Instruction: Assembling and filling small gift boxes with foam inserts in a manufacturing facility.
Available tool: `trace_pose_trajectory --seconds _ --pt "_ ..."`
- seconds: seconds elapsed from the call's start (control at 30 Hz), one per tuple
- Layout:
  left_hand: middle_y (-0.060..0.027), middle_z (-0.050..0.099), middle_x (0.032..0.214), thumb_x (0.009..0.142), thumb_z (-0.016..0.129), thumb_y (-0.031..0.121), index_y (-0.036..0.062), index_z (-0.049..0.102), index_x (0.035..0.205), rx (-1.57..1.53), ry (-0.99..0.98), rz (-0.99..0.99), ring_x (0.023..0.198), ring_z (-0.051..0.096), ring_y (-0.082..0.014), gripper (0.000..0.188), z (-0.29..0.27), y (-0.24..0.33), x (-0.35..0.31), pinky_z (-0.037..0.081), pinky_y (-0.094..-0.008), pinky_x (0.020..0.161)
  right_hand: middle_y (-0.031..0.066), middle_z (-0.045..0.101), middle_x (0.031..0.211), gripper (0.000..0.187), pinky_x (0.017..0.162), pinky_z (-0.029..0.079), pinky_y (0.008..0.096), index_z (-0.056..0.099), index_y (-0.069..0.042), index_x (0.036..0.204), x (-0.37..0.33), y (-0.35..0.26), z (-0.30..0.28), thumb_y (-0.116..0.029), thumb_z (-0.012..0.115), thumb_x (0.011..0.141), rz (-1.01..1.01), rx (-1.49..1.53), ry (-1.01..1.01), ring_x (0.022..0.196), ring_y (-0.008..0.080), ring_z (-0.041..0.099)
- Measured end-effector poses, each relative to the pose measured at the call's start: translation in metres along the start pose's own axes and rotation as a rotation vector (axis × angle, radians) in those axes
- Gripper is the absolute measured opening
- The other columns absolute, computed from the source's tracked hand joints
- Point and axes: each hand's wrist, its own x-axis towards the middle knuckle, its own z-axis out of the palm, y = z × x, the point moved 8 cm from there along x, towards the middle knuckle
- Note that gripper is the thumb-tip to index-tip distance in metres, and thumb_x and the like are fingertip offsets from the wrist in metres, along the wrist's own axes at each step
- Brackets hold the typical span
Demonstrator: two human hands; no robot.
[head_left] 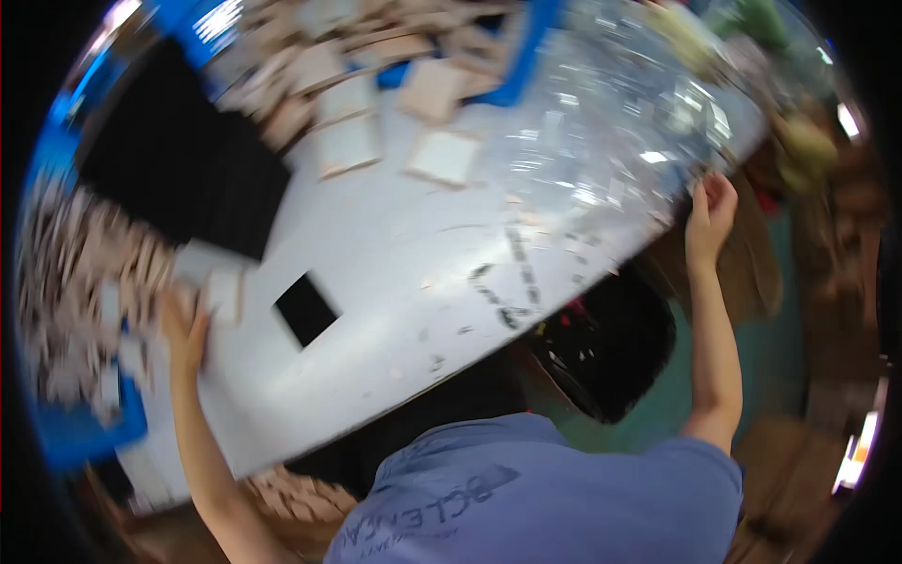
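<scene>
My left hand (182, 336) reaches to the left side of the table, its thumb and fingers apart. Just beyond the thumb lies a pale square piece (224, 295), flat and light-edged. Blur hides whether the fingertips touch it. At the table's right edge, my right hand (709, 222) has its fingers curled beside a heap of clear plastic bags (611, 122). What sits in those fingers, if anything, cannot be made out. A small black square (305, 309) lies on the tabletop right of my left hand. Behind it is a stack of large black sheets (188, 160).
The white table (376, 254) slants across the view. Blue bins (89, 437) of similar pale pieces stand at left and at the back, with loose white-topped squares (443, 157) near the back one. Below the front edge hangs or stands a black container (611, 352); scraps litter the tabletop.
</scene>
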Motion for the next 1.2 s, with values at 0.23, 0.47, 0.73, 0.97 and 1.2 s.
trace_pose_trajectory --seconds 0.23,0.47,0.73,0.97,1.2 --pt "-0.0209 0.042 0.127 0.079 0.062 0.037 0.0099 0.029 0.140 0.021 -0.129 -0.181 0.115 0.043 -0.0380 0.075 -0.006 0.086 0.031 0.033 -0.0476 0.095 0.0118 0.057 0.109 0.041 0.084 0.041 0.0417 0.060 -0.008 0.106 -0.171 -0.246 0.168 -0.007 0.068 0.065 -1.002 0.174 -0.909 0.096 0.0285 0.055" --pt "-0.0144 0.034 0.123 0.066 0.078 0.020 0.0075 0.033 0.131 -0.661 0.426 -0.145 0.115 0.043 -0.0297 0.079 -0.081 0.157 -0.039 0.034 -0.0403 0.099 0.0132 0.058 0.112 0.042 0.086 0.041 0.0387 0.061 -0.003 0.103 -0.263 -0.312 0.269 -0.017 0.073 0.065 -1.100 0.349 -1.234 0.100 0.0251 0.054" --pt "-0.0222 0.045 0.122 0.058 0.083 0.032 0.0033 0.049 0.107 -0.672 0.026 -0.061 0.119 0.041 -0.0361 0.066 -0.023 0.252 -0.109 0.033 -0.0432 0.098 0.0148 0.060 0.110 0.037 0.086 0.048 0.0378 0.062 0.000 0.099 -0.272 -0.319 0.274 -0.016 0.072 0.067 -1.171 0.315 -1.252 0.103 0.0276 0.058" --pt "-0.0192 0.047 0.122 0.051 0.084 0.036 -0.0007 0.042 0.123 -0.381 0.037 -0.105 0.117 0.043 -0.0349 0.091 -0.021 0.249 -0.082 0.034 -0.0415 0.094 0.0122 0.062 0.098 0.023 0.067 0.049 0.0320 0.062 -0.001 0.087 -0.253 -0.312 0.261 -0.012 0.066 0.067 -1.182 0.484 -0.863 0.081 0.0241 0.062" --pt "-0.0165 0.047 0.114 0.047 0.086 0.033 -0.0018 0.038 0.128 -0.395 0.078 -0.153 0.108 0.045 -0.0331 0.100 -0.026 0.246 -0.086 0.035 -0.0401 0.091 0.0054 0.058 0.086 0.021 0.056 0.039 0.0302 0.060 -0.005 0.085 -0.270 -0.327 0.247 -0.010 0.060 0.065 -1.311 0.352 -0.925 0.068 0.0188 0.052"
